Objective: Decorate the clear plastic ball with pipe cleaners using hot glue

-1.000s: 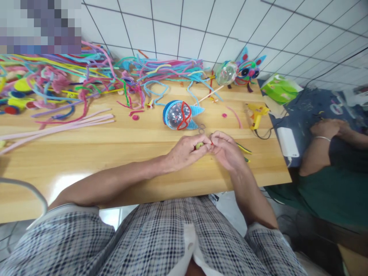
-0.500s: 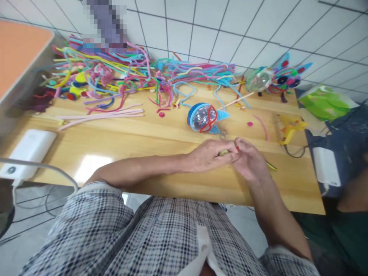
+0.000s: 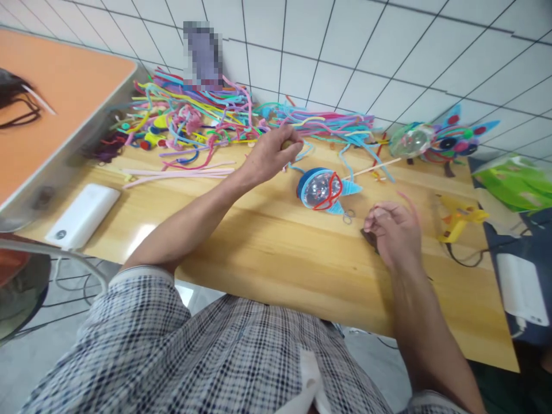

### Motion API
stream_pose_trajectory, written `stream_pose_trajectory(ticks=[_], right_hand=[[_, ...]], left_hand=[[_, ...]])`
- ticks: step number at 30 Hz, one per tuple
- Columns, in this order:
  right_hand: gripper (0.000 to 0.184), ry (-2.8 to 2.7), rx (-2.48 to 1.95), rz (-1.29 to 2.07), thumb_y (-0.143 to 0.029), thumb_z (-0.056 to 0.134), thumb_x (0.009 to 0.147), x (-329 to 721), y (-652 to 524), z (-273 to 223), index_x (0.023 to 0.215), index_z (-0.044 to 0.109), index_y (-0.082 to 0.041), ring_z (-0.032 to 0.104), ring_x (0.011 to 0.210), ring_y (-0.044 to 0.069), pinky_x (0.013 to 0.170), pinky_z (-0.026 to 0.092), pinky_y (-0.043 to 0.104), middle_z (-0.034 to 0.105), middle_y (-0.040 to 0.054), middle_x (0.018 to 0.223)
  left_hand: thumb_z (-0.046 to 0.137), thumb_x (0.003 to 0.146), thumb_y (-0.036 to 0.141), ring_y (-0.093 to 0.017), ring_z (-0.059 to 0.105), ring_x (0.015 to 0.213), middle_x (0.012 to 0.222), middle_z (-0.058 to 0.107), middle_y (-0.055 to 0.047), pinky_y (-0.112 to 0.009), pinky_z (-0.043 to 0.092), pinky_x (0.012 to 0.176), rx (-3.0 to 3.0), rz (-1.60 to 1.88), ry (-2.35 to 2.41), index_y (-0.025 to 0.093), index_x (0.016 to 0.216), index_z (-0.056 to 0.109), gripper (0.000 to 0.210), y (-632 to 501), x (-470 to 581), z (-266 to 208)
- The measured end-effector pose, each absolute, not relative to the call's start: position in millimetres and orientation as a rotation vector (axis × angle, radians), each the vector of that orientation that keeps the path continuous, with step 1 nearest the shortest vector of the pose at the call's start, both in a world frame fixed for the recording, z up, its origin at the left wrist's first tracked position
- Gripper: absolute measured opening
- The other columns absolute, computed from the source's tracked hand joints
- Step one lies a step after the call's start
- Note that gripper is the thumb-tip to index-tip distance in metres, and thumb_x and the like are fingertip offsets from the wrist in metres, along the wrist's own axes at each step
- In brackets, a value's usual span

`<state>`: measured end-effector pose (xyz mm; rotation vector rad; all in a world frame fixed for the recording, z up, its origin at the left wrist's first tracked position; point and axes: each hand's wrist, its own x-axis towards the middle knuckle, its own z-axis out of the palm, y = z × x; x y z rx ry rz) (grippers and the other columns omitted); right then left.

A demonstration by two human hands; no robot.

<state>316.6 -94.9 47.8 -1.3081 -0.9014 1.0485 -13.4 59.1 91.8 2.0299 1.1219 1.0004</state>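
Observation:
My left hand point(image 3: 276, 154) is raised over the back of the table, in front of the pipe cleaner heap. Its fingers are closed around a small yellow-green piece point(image 3: 285, 145), mostly hidden. My right hand point(image 3: 397, 233) hovers over the right part of the table, thumb and fingers pressed together; what they hold, if anything, I cannot make out. A dark patch point(image 3: 370, 240) shows under its fingertips, and a pink pipe cleaner point(image 3: 411, 206) lies just behind it. Between the hands lies a clear ball ornament point(image 3: 321, 188) on a stick, with blue pipe cleaner ears and red glasses-like trim. Small scissors point(image 3: 349, 216) lie beside it.
Many coloured pipe cleaners point(image 3: 194, 109) are heaped along the tiled wall. A yellow glue gun point(image 3: 461, 221) and a finished-looking animal figure point(image 3: 457, 135) are at right. White power banks point(image 3: 84, 215) sit at both ends. An orange-topped surface point(image 3: 64, 86) adjoins at left.
My hands have parted from each other. My left hand has moved up and left towards the heap with the yellow-green piece; the right has moved slightly right. The view has shifted left.

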Motion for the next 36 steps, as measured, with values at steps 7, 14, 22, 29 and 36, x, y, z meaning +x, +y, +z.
stream_pose_trajectory(ticks=[7,14,22,29,36], right_hand=[[0.039,-0.979,-1.345,0.994,-0.047,0.107,0.078,325,-94,29,0.104,0.086,-0.028,0.072,0.065,0.016,0.057,0.059,0.028,0.078,-0.0024,0.078],[0.033,-0.976,-1.345,0.983,-0.05,0.108,0.077,321,-94,41,0.088,0.084,-0.03,0.078,0.08,0.021,0.065,0.063,0.032,0.083,0.0006,0.087],[0.031,-1.051,-1.312,0.947,-0.051,0.106,0.082,315,-97,56,0.087,0.084,-0.03,0.067,0.066,0.016,0.058,0.055,0.03,0.076,-0.0014,0.076],[0.032,-1.12,-1.291,0.899,-0.052,0.108,0.082,296,-87,67,0.087,0.085,-0.029,0.065,0.062,0.015,0.055,0.054,0.03,0.08,-0.0016,0.077],[0.033,-1.183,-1.259,0.971,-0.055,0.108,0.083,279,-72,77,0.091,0.089,-0.029,0.066,0.06,0.015,0.054,0.054,0.03,0.078,-0.0017,0.073]], left_hand=[[0.087,0.094,0.074,-0.038,0.066,0.142,0.138,0.084,-0.01,-0.065,0.043,0.14,2.062,1.121,1.158,0.027,0.116,0.082,0.052,84,-57,52],[0.076,0.101,0.077,-0.036,0.071,0.141,0.158,0.075,-0.017,-0.056,0.057,0.125,1.898,0.925,1.029,0.021,0.147,0.073,0.073,29,-8,61],[0.078,0.095,0.08,-0.036,0.07,0.145,0.157,0.071,-0.021,-0.052,0.057,0.125,1.665,0.765,0.905,0.016,0.152,0.061,0.087,14,35,44],[0.088,0.084,0.084,-0.036,0.07,0.141,0.145,0.071,-0.018,-0.049,0.058,0.121,1.688,0.831,0.974,0.021,0.138,0.051,0.09,4,42,36],[0.092,0.086,0.063,-0.033,0.074,0.137,0.148,0.076,-0.013,-0.046,0.061,0.118,1.482,0.731,0.819,0.024,0.148,0.059,0.08,-3,34,44]])
